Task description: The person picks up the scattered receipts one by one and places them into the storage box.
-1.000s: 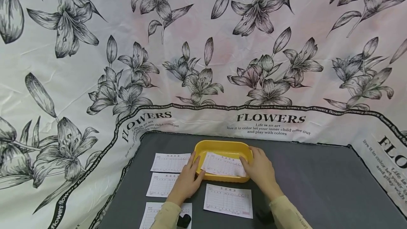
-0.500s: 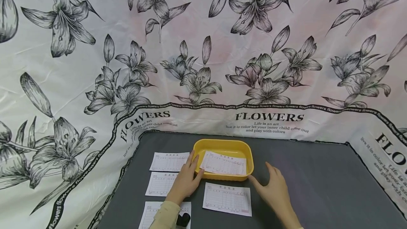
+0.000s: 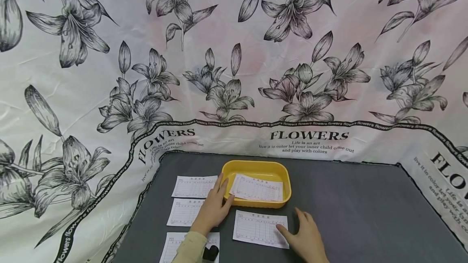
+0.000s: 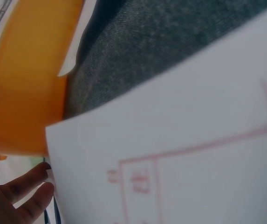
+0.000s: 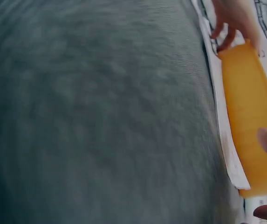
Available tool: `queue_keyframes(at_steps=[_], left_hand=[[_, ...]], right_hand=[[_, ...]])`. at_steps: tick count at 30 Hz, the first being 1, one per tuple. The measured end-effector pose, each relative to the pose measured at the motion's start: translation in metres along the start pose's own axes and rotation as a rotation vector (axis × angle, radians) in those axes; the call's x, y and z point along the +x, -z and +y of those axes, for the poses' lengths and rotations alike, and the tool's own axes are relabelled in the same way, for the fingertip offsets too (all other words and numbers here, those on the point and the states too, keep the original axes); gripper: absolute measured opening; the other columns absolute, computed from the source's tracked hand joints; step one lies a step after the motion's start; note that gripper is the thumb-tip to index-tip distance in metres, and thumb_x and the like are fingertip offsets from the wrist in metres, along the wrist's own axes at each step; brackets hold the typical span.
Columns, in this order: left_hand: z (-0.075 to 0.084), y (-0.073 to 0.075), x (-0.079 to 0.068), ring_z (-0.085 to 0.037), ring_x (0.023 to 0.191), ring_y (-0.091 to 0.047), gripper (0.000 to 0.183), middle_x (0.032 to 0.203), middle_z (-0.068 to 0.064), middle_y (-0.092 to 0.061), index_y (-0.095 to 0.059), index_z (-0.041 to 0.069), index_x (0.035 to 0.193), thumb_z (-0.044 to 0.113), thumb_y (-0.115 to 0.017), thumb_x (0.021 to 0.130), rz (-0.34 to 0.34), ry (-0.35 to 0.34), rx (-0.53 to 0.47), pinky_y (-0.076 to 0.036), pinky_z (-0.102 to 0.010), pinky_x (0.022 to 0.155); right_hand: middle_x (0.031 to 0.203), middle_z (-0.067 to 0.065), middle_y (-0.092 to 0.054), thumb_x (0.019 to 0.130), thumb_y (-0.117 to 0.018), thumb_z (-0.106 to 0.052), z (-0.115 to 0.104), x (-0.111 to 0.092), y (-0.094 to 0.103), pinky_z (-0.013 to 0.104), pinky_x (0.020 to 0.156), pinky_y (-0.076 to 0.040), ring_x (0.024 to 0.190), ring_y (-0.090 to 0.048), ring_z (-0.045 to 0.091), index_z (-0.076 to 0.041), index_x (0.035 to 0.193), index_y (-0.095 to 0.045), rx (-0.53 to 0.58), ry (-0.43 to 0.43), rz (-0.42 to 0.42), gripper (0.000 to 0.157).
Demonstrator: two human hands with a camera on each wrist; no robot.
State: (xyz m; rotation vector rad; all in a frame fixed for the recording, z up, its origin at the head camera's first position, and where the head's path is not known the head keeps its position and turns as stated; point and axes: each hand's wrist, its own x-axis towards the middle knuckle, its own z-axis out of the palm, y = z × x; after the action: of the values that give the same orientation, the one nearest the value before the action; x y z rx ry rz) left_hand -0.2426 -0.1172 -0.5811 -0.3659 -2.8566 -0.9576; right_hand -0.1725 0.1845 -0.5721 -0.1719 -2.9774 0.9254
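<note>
A yellow plastic tray (image 3: pixel 256 168) stands on the grey tabletop with a printed paper form (image 3: pixel 257 188) lying in it. My left hand (image 3: pixel 213 210) holds the tray's left end, fingers along the side and thumb at the front corner. In the right wrist view those fingers curl at the far end of the tray (image 5: pixel 249 102). Below the tray lies another printed form (image 3: pixel 256 230). My right hand (image 3: pixel 306 236) is at this form's right edge, its thumb over the paper and its fingers spread, holding nothing.
Several more forms lie in a column on the left: a back one (image 3: pixel 191 186), a middle one (image 3: pixel 183 212) and a front one (image 3: pixel 174 246), partly hidden by my left arm. A flower-printed cloth (image 3: pixel 310 141) borders the tabletop (image 3: pixel 365 206) behind and at the sides.
My right hand has let go of the tray's right end, drawn back and come down to the form in front. My left hand has stayed at the tray.
</note>
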Motion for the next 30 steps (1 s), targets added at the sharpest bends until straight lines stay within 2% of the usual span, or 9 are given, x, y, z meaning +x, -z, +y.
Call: queue_keyframes(at_steps=[7, 16, 30], left_hand=[[-0.002, -0.001, 0.001, -0.039, 0.15, -0.044, 0.067, 0.178, -0.005, -0.017, -0.036, 0.011, 0.167, 0.042, -0.056, 0.11, 0.006, -0.001, 0.003, -0.04, -0.058, 0.12], [0.0, -0.002, 0.002, -0.04, 0.15, -0.044, 0.067, 0.178, -0.004, -0.016, -0.037, 0.011, 0.166, 0.041, -0.055, 0.11, 0.013, 0.002, 0.001, -0.04, -0.059, 0.12], [0.002, -0.001, 0.003, -0.038, 0.15, -0.044, 0.066, 0.178, -0.006, -0.018, -0.038, 0.011, 0.166, 0.042, -0.056, 0.11, 0.018, -0.001, -0.004, -0.04, -0.058, 0.12]], right_hand=[[0.136, 0.038, -0.053, 0.08, -0.089, -0.052, -0.004, 0.001, -0.011, 0.069, 0.099, -0.051, 0.122, -0.058, 0.055, 0.013, 0.142, -0.057, -0.046, 0.019, -0.012, 0.095], [0.136, 0.035, -0.05, 0.083, -0.088, -0.04, -0.005, -0.001, -0.014, 0.068, 0.094, -0.055, 0.119, -0.058, 0.051, 0.005, 0.136, -0.067, -0.099, 0.035, 0.004, 0.073], [0.134, 0.03, -0.054, 0.084, -0.088, -0.033, 0.002, 0.003, -0.02, 0.067, 0.091, -0.055, 0.117, -0.059, 0.047, -0.009, 0.126, -0.077, -0.089, 0.047, 0.029, 0.05]])
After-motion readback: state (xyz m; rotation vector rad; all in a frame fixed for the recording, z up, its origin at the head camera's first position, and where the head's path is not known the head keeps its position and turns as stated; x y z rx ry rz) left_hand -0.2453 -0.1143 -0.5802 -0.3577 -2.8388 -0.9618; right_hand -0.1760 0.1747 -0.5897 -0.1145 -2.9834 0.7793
